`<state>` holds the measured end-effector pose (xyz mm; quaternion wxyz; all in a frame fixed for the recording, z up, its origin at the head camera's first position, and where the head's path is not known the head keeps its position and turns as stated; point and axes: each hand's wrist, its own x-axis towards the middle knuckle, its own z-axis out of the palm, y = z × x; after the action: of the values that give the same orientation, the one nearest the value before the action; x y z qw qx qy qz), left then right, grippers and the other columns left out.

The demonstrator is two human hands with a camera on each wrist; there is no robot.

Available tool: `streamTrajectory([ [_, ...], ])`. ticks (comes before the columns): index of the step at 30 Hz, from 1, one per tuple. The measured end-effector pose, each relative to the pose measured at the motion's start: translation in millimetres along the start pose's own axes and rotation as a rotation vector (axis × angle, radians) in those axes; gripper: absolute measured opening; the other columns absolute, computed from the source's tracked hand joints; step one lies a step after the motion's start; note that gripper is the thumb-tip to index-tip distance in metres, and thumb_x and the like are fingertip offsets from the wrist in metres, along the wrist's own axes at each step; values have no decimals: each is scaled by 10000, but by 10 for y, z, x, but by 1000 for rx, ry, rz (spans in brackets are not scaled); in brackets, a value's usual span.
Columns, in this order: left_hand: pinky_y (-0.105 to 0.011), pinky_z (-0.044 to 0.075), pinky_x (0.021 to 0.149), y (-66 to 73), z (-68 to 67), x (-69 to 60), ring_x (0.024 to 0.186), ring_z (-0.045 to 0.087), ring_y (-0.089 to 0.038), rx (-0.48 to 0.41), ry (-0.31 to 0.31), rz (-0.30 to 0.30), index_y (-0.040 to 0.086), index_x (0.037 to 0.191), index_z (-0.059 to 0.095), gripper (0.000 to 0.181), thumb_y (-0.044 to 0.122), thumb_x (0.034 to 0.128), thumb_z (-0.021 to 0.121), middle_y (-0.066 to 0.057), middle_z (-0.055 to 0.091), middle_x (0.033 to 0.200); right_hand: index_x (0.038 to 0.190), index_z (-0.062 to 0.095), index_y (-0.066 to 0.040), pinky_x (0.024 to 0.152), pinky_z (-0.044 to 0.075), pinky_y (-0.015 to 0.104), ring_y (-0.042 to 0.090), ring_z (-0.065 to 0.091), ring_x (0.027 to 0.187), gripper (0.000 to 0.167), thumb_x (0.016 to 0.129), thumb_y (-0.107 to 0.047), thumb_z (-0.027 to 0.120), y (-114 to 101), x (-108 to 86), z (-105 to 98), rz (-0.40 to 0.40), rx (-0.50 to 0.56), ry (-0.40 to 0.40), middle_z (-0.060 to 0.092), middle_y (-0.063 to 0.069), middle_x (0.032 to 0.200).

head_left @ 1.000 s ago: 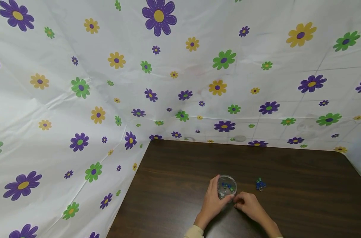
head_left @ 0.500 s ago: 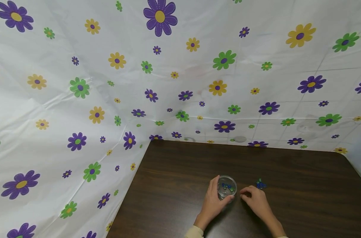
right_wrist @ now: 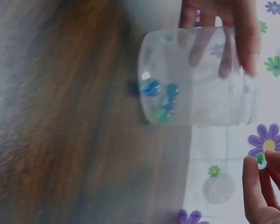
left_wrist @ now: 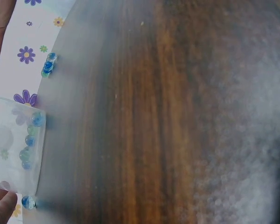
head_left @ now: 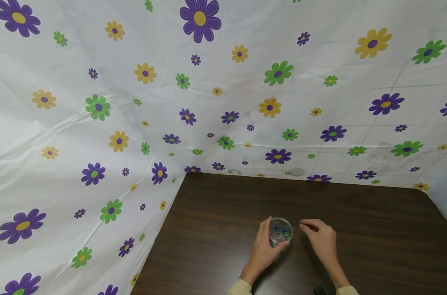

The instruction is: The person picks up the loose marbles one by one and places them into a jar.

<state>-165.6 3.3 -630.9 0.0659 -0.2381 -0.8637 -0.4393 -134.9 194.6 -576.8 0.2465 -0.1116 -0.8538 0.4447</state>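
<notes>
My left hand (head_left: 263,246) grips the side of a clear plastic jar (head_left: 282,221) standing on the dark table. Blue and green glass marbles (right_wrist: 161,100) lie at the bottom of the jar. To the jar's right, my right hand (head_left: 322,239) is raised, and in the right wrist view its fingertips pinch a green-and-clear marble (right_wrist: 261,161). The left wrist view shows a small cluster of loose marbles (left_wrist: 48,66) on the table. Another blue-and-clear marble (left_wrist: 29,202) appears near my left fingertips there. In the head view my right hand hides the loose cluster.
The brown wood-grain table (head_left: 385,229) reaches back to a white sheet (head_left: 341,61) printed with purple, green and yellow flowers. This sheet also runs along the left side. A small dark object (head_left: 319,291) shows beside the right sleeve at the bottom edge.
My right hand has moved up and forward from beside the jar's base, and it now covers the loose marbles in the head view. The left hand and jar stay in place.
</notes>
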Motion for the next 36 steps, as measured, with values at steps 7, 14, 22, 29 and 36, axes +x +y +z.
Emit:
streamTrajectory([
  [7, -461, 508, 1017, 7, -14, 1, 1318, 547, -254, 5, -1, 4, 59, 1571, 359, 867, 436, 916, 785, -69, 474, 1513, 902, 813, -31, 639, 442, 85, -32, 619, 739, 65, 852, 10, 821, -158, 19, 59, -59, 62, 37, 768, 100, 893],
  [14, -458, 510, 1012, 2, -9, -8, 1309, 548, -245, -5, -17, -15, 72, 1578, 354, 864, 438, 921, 779, -57, 471, 1515, 928, 804, -30, 689, 481, 79, 2, 662, 805, 107, 849, 41, 814, -193, -7, 151, -98, 97, -41, 769, 87, 931],
  [22, -469, 515, 1001, 4, -4, -12, 1320, 544, -265, -7, -23, -20, 76, 1578, 349, 857, 420, 924, 782, -60, 465, 1525, 899, 809, -45, 644, 489, 95, 48, 677, 766, 133, 815, 56, 833, -157, -66, 262, -145, 73, -82, 774, 68, 902],
  [29, -465, 518, 999, -9, 3, -5, 1310, 549, -268, -9, -13, -17, 69, 1575, 354, 855, 403, 920, 791, -66, 467, 1521, 869, 804, -37, 637, 476, 72, 91, 698, 748, 153, 784, 83, 844, -168, -70, 299, -195, 33, -56, 772, 64, 867],
  [36, -461, 520, 994, -4, 4, -2, 1305, 554, -268, -7, -7, -18, 74, 1570, 362, 848, 395, 916, 795, -68, 475, 1511, 852, 793, -37, 628, 482, 89, 66, 674, 727, 160, 776, 94, 845, -197, -71, 303, -215, 32, -64, 759, 53, 839],
])
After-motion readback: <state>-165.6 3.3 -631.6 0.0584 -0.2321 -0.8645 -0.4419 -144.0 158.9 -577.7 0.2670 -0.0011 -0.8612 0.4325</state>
